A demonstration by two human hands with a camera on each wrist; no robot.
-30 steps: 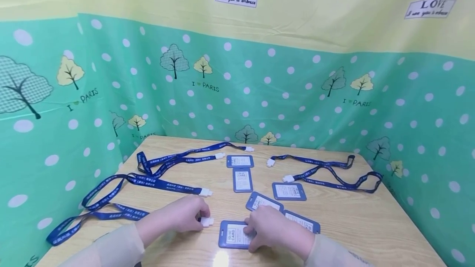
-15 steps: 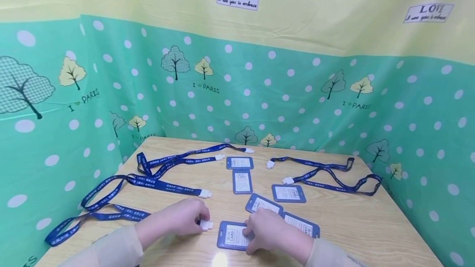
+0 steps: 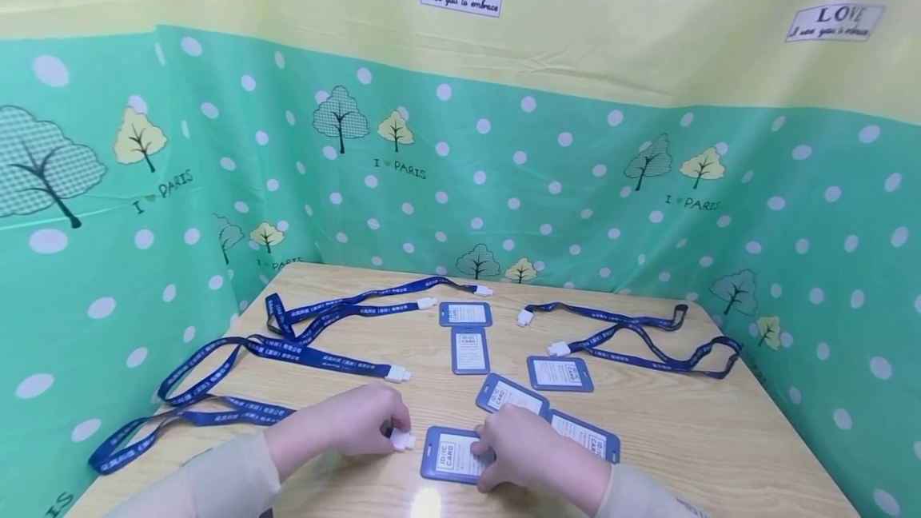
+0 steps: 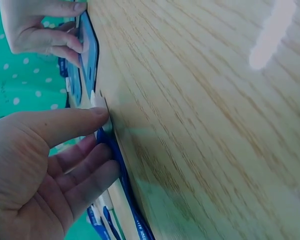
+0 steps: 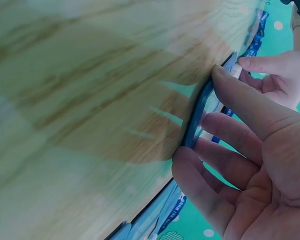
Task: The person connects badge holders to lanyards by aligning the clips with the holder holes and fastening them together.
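My left hand [image 3: 363, 420] pinches a dark blue lanyard near its white plastic clip [image 3: 403, 440]. In the left wrist view the thumb lies on that clip [image 4: 99, 102], and the blue strap [image 4: 127, 185] trails off along the wooden surface. To the right, my right hand [image 3: 528, 454] holds the right end of a blue ID card holder [image 3: 448, 454]. Its slotted end faces the clip, with a small gap between them. From the right wrist view, thumb and fingers grip the card holder [image 5: 197, 112] by opposite edges. The fingers cover part of its card.
Several more card holders lie about: one [image 3: 511, 396] just beyond my right hand, one [image 3: 561, 372] further right, one [image 3: 470, 350] near the middle. Other lanyards spread left [image 3: 316, 354] and right [image 3: 647, 358] on the wooden table [image 3: 719, 454]. A polka-dot curtain [image 3: 446, 182] surrounds it.
The white clip in my left hand has shifted slightly toward the near edge and tilted a little. My right hand and its card holder have barely moved.
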